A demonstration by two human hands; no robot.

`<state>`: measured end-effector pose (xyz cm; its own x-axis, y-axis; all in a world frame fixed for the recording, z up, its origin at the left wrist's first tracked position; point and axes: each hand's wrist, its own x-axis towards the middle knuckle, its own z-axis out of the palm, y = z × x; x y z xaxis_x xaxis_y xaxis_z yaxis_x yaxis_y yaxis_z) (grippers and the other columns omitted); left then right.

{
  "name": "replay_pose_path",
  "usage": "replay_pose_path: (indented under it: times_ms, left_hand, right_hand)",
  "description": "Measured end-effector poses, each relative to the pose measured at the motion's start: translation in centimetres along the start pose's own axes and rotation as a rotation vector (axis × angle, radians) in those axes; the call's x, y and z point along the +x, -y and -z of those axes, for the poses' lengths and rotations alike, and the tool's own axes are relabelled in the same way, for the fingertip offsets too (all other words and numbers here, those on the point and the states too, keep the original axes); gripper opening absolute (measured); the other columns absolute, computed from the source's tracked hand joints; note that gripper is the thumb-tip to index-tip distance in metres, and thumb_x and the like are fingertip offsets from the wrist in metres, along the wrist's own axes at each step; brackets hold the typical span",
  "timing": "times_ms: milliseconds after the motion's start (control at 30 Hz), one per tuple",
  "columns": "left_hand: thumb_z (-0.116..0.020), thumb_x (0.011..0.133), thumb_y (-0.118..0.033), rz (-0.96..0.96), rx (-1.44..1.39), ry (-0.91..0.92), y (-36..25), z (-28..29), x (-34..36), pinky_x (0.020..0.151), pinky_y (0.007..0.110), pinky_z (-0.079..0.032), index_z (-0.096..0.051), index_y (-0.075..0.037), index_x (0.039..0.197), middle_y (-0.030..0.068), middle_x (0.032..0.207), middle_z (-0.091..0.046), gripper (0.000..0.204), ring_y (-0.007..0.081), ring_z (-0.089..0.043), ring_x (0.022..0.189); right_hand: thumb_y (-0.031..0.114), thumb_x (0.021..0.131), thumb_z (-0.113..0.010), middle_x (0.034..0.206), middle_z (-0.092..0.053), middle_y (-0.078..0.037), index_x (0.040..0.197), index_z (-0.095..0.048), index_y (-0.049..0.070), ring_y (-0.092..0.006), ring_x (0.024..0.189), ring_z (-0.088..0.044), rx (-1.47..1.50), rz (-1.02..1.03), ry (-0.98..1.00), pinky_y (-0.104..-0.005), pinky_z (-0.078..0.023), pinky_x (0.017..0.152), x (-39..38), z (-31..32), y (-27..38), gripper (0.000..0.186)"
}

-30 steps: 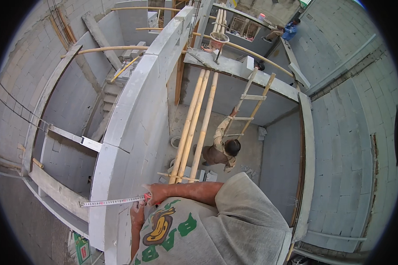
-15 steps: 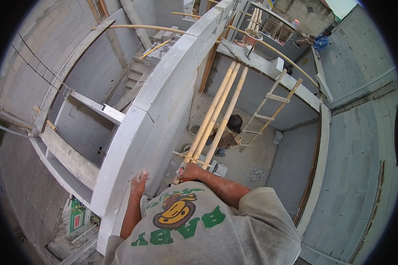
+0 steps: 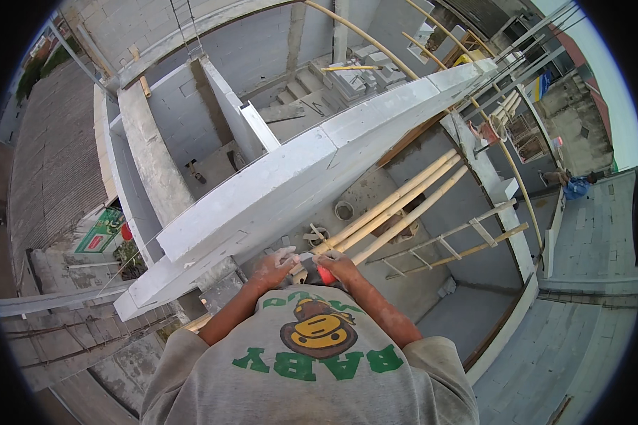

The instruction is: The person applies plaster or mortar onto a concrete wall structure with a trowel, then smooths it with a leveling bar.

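My right hand (image 3: 337,268) is closed around a red object (image 3: 326,275) close to my chest. A small pale flat piece (image 3: 306,257) shows between my two hands; whether it belongs to the red object I cannot tell. Beside it, my left hand (image 3: 275,268) has its fingers bent together, dusted white, and what they pinch is too small to make out. Just beyond both hands lie several bamboo poles (image 3: 397,205), running away to the far right. A white block wall (image 3: 262,188) rises at my left, its top edge running diagonally outward.
A bamboo ladder (image 3: 450,248) leans in the room below at the right. On the floor there stand a bucket (image 3: 344,210) and, partly behind the poles, a person. Stairs (image 3: 298,85) lie beyond the wall. Another person in blue (image 3: 578,187) is at the far right.
My left hand has left the wall side and come up next to my right hand. More of the red object shows now. My view has turned, swinging the wall and poles toward the right.
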<state>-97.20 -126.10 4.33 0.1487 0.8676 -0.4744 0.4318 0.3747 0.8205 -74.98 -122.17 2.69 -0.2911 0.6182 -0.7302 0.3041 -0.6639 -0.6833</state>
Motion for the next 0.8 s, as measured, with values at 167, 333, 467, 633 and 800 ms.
replay_pose_path:
  times_ms: [167, 333, 467, 633, 800]
  left_hand:
    - [-0.055, 0.085, -0.039, -0.059, 0.159, -0.519, 0.6, 4.3, -1.1, 0.097, 0.037, -0.038, -0.056, -0.005, 0.119, 0.0189, 0.118, -0.056, 0.049, 0.0344, -0.051, 0.113]
    - [-0.058, 0.084, -0.036, -0.033, 0.349, -0.922, 2.8, 9.7, 0.0, 0.103, 0.049, -0.028, -0.056, -0.006, 0.120, 0.0193, 0.128, -0.049, 0.047, 0.0348, -0.041, 0.122]
    - [-0.058, 0.084, -0.039, 0.288, 0.410, -0.981, 4.1, 10.6, 1.9, 0.106, 0.054, -0.020, -0.049, -0.006, 0.127, 0.0211, 0.138, -0.036, 0.055, 0.0367, -0.028, 0.131]
    - [-0.058, 0.084, -0.043, 0.399, 0.504, -1.022, 3.9, 8.7, 4.1, 0.107, 0.056, -0.018, -0.045, -0.004, 0.130, 0.0233, 0.140, -0.032, 0.062, 0.0407, -0.024, 0.132]
    - [-0.063, 0.076, -0.055, 0.554, 0.618, -1.127, 2.2, 8.5, 7.1, 0.105, 0.059, -0.020, -0.045, 0.000, 0.124, 0.0252, 0.137, -0.033, 0.075, 0.0426, -0.024, 0.132]
  right_hand:
    - [0.026, 0.078, -0.069, 0.088, -0.062, -0.005, 0.104, -0.060, -0.003, -0.0110, 0.077, -0.056, -0.141, -0.032, -0.103, -0.0242, -0.045, 0.068, -0.2, -0.1, 0.3, 0.040]
    - [0.026, 0.074, -0.071, 0.083, -0.062, -0.007, 0.102, -0.060, -0.002, -0.0115, 0.074, -0.056, -0.257, -0.040, -0.156, -0.0257, -0.046, 0.065, -0.3, 2.8, 1.9, 0.041]
    - [0.030, 0.072, -0.073, 0.084, -0.063, -0.012, 0.099, -0.060, -0.002, -0.0195, 0.078, -0.060, -0.476, 0.164, -0.318, -0.0309, -0.047, 0.070, 2.2, 5.8, 5.8, 0.044]
    - [0.035, 0.068, -0.075, 0.099, -0.060, -0.020, 0.107, -0.054, -0.002, -0.0324, 0.094, -0.058, -0.701, 0.476, -0.510, -0.0385, -0.046, 0.081, 8.0, 9.2, 14.3, 0.058]
    - [0.033, 0.068, -0.074, 0.106, -0.054, -0.019, 0.114, -0.049, -0.002, -0.0355, 0.102, -0.050, -0.958, 0.782, -0.570, -0.0427, -0.044, 0.086, 13.7, 10.9, 22.6, 0.062]
